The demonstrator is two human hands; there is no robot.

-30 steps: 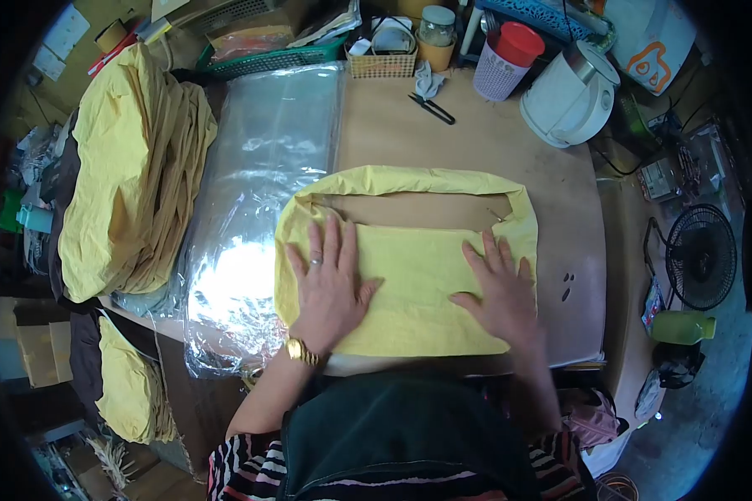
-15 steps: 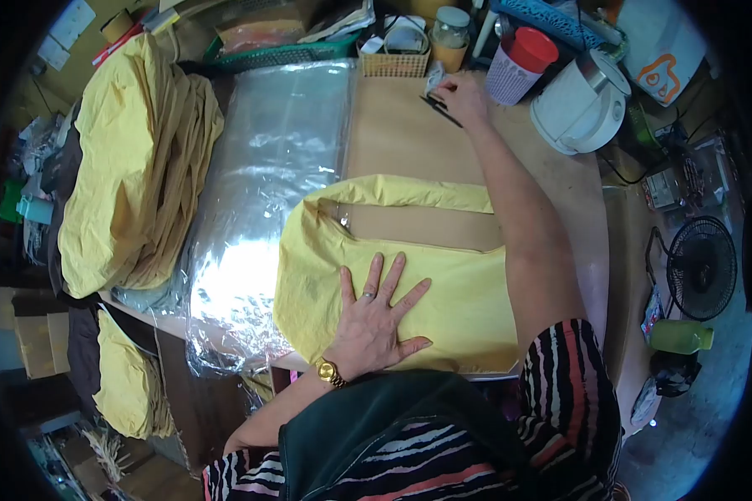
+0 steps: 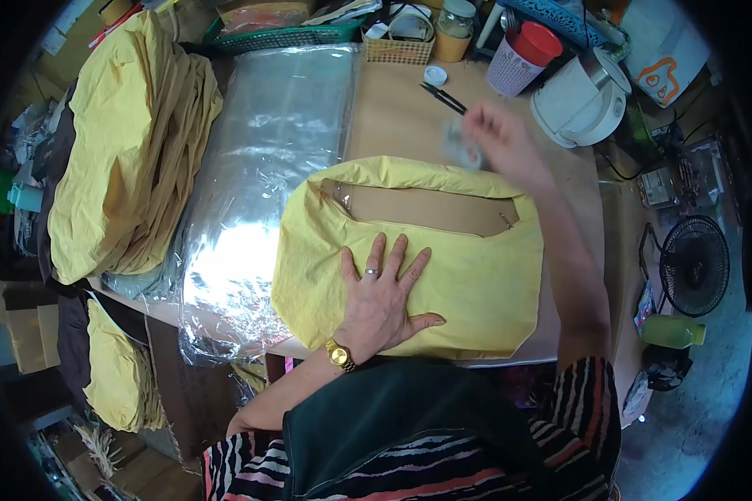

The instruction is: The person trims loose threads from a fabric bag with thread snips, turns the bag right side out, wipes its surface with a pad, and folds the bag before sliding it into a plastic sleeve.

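A yellow fabric shoulder bag [image 3: 459,288] lies flat on the brown-covered table, its handle loop toward the far side. My left hand [image 3: 384,292] presses on the bag's front, fingers spread, a ring and a gold watch on it. Above the bag's far right edge, my right hand [image 3: 501,138] is blurred by motion, with its fingers closed. Hanging from them is a small translucent packet [image 3: 459,144], too smeared to identify. Just beyond lie a slim black two-pronged tool [image 3: 443,98] and a round white lid [image 3: 434,76].
Clear plastic sleeves [image 3: 267,150] are stacked left of the bag. Further left is a heap of yellow bags [image 3: 125,159]. Along the back stand a small woven basket [image 3: 398,50], a jar [image 3: 454,29], a red-and-white cup [image 3: 518,67] and a white kettle [image 3: 578,100].
My right hand has come back from the far side toward the bag, bringing a translucent packet and uncovering the white lid. My left hand stays on the bag. The view has shifted slightly.
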